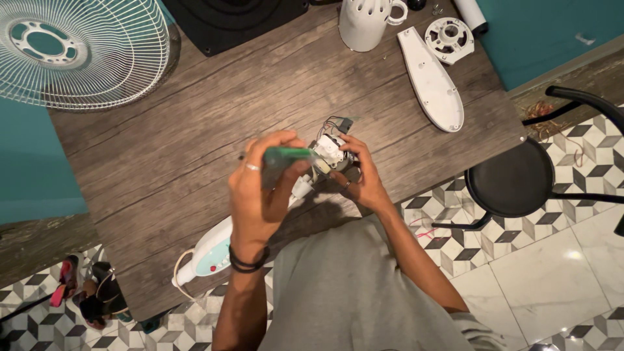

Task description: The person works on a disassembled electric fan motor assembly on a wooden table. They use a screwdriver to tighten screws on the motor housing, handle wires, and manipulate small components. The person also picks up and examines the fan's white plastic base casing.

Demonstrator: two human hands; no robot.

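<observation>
Now: wooden table (162, 149) filling the view, fan grille (78, 52) at ten o'clock, white cover (432, 78) at one. Centre: left hand (260, 195) clasping green-handled screwdriver (286, 158), right hand (364, 179) gripping small motor (335, 153). Probably heavy, rigid; wires fragile, so best held by casing.

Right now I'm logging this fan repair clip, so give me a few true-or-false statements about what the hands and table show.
1. The left hand grips a green-handled tool. True.
2. The right hand rests flat on the table, holding nothing. False: it holds a small wired fan part up against the tool.
3. A wire fan guard lies at the far left edge of the wooden table. True.
4. The black round stool stands on top of the table. False: it stands on the tiled floor beside it.
5. A long white cover lies on the table near a white cylindrical housing. True.
</observation>
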